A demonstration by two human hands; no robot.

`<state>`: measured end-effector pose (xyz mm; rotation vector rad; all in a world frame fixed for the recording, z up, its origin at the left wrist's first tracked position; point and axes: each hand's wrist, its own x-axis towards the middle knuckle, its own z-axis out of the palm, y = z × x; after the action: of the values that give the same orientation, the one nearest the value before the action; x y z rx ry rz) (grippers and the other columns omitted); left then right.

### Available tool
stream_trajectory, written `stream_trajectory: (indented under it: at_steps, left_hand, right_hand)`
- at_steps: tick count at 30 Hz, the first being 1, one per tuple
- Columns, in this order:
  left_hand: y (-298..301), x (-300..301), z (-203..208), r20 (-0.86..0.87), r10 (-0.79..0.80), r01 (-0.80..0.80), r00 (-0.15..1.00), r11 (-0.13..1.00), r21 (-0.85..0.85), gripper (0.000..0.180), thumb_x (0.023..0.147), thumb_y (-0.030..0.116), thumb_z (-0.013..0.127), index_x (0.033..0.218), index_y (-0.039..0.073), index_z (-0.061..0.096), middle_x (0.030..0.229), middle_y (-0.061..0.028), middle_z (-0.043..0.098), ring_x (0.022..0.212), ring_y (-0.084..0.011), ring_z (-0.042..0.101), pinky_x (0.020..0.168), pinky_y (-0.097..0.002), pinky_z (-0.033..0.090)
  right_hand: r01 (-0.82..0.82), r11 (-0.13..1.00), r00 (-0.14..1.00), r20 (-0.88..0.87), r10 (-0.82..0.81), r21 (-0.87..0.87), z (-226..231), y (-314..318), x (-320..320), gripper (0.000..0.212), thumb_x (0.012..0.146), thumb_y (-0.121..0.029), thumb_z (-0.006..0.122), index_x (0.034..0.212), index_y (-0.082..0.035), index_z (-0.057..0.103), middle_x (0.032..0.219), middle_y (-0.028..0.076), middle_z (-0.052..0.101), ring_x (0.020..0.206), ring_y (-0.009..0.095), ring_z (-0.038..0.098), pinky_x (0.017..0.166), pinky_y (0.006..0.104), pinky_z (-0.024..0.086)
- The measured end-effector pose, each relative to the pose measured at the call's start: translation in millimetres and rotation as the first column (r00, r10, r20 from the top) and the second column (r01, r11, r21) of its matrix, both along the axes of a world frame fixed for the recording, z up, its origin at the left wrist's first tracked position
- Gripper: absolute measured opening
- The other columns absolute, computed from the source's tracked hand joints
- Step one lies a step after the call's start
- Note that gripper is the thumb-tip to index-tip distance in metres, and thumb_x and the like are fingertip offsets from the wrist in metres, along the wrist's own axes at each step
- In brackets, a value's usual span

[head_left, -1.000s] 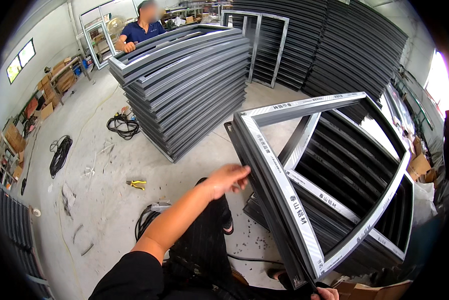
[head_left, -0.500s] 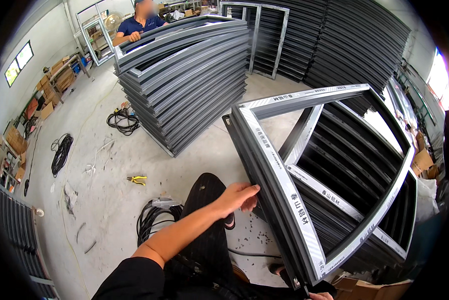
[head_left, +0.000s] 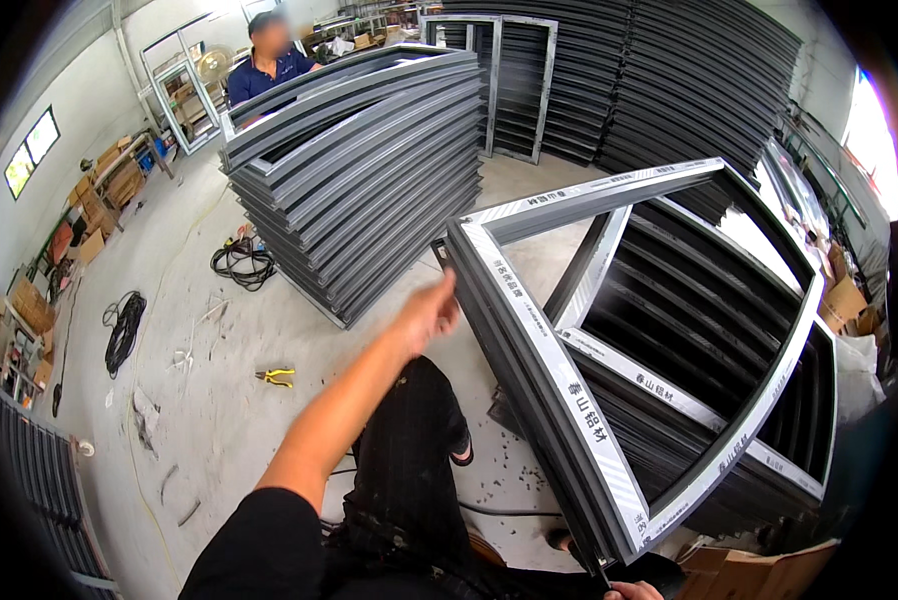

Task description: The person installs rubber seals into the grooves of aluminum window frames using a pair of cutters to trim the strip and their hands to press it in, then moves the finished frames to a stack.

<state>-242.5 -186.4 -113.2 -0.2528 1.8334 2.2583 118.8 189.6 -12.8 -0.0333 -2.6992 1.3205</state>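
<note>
A dark grey window frame [head_left: 589,412] with white protective film leans at a tilt in front of me on the right, on top of other dark frames. My left hand [head_left: 431,312] is beside the frame's outer left side near its upper corner. Its fingers look curled but are smeared, and I cannot tell whether they touch the frame. At the lower edge, my right hand [head_left: 633,591] is mostly cut off by the picture's rim. It is closed by the frame's bottom corner, where a thin dark piece [head_left: 604,578] sticks up next to it.
A tall stack of grey frames [head_left: 369,170] stands ahead, with a person [head_left: 269,65] behind it. Yellow-handled pliers [head_left: 276,378] and coiled black cables [head_left: 124,320] lie on the floor. More stacked frames [head_left: 699,90] line the back. A cardboard box [head_left: 749,575] sits at lower right.
My left hand has moved up along the frame's left side toward its upper corner. My right hand stays at the bottom corner. The person behind the stack has straightened up and shifted left.
</note>
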Motion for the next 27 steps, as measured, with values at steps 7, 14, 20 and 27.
stream_trajectory:
  at_steps: [7, 14, 20, 27]
  left_hand:
    - [90, 130, -1, 0.016, -0.44, 0.432, 0.898, 0.888, 0.157, 0.036, 0.089, 0.036, 0.063, 0.078, 0.003, 0.054, 0.066, -0.0062, 0.058, 0.055, -0.0119, 0.054, 0.047, -0.0228, 0.041]
    - [104, 149, 20, 0.084, -0.419, 0.418, 0.904, 0.908, 0.032, 0.041, 0.091, 0.044, 0.058, 0.077, 0.005, 0.053, 0.064, -0.0047, 0.058, 0.055, -0.0105, 0.053, 0.048, -0.0235, 0.04]
    - [130, 183, 0, 0.046, -0.438, 0.421, 0.898, 0.885, 0.2, 0.04, 0.091, 0.041, 0.058, 0.079, 0.003, 0.056, 0.064, -0.005, 0.057, 0.056, -0.0103, 0.053, 0.049, -0.0232, 0.04]
    - [136, 192, 11, 0.099, -0.354, 0.345, 0.93, 0.933, 0.101, 0.055, 0.092, 0.054, 0.049, 0.074, 0.003, 0.059, 0.06, -0.005, 0.058, 0.052, -0.0112, 0.056, 0.049, -0.0227, 0.042]
  right_hand:
    - [0.013, 1.0, 1.0, 0.016, -0.013, 0.012, -13, 6, 2, 0.009, 0.084, -0.008, 0.063, 0.089, -0.001, 0.066, 0.063, 0.007, 0.055, 0.056, 0.017, 0.053, 0.052, 0.0277, 0.04]
    - [0.024, 1.0, 1.0, 0.016, -0.023, -0.016, -6, 3, 4, 0.009, 0.085, -0.009, 0.063, 0.088, -0.001, 0.066, 0.062, 0.006, 0.054, 0.056, 0.016, 0.053, 0.053, 0.0269, 0.04]
    - [0.023, 0.998, 1.0, 0.003, -0.023, -0.063, -10, 0, 7, 0.008, 0.083, -0.004, 0.062, 0.089, 0.001, 0.065, 0.063, 0.007, 0.054, 0.056, 0.016, 0.053, 0.054, 0.0275, 0.041]
    - [0.096, 0.993, 0.995, 0.042, -0.093, -0.073, -14, 0, 10, 0.007, 0.085, -0.004, 0.061, 0.089, 0.001, 0.065, 0.063, 0.007, 0.053, 0.056, 0.016, 0.052, 0.053, 0.0272, 0.041]
